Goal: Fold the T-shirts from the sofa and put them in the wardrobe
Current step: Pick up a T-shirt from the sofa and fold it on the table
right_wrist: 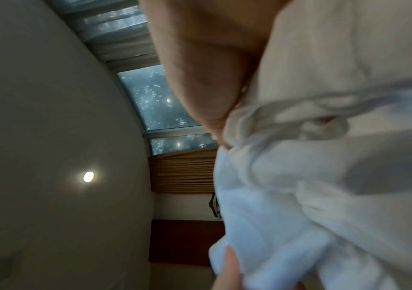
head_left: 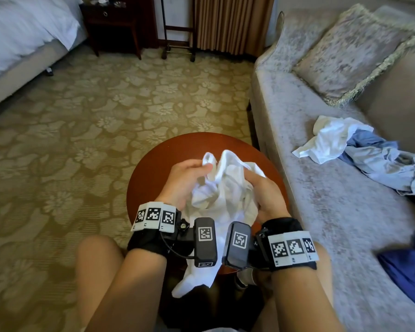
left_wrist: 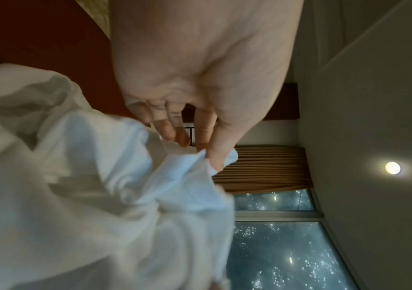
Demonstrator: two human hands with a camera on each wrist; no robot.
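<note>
1. The carpet point(head_left: 86, 130), patterned with pale flowers, covers the floor from the bed point(head_left: 22, 37) at the far left across to the sofa.
2. The sofa point(head_left: 321, 188) runs along the right side, with a fringed cushion point(head_left: 352, 51) leaning against its back.
3. A round reddish-brown table point(head_left: 163, 164) stands just beside the sofa, in front of the person's knees.
4. On the sofa seat lies a crumpled heap: a white shirt point(head_left: 331, 140) touching a light blue garment point(head_left: 381, 161), with a darker blue cloth point(head_left: 410, 267) near the right edge.
5. A white T-shirt point(head_left: 223, 190) is bunched up over the table, held between both hands, with one loose end hanging down past the table's near edge.
6. The left hand point(head_left: 185, 178) pinches a fold of the T-shirt between thumb and fingers; the left wrist view shows the thumb tip pressed onto the cloth's edge.
7. The right hand point(head_left: 264, 190) grips the other side of the T-shirt, its fingers curled into the fabric.
</note>
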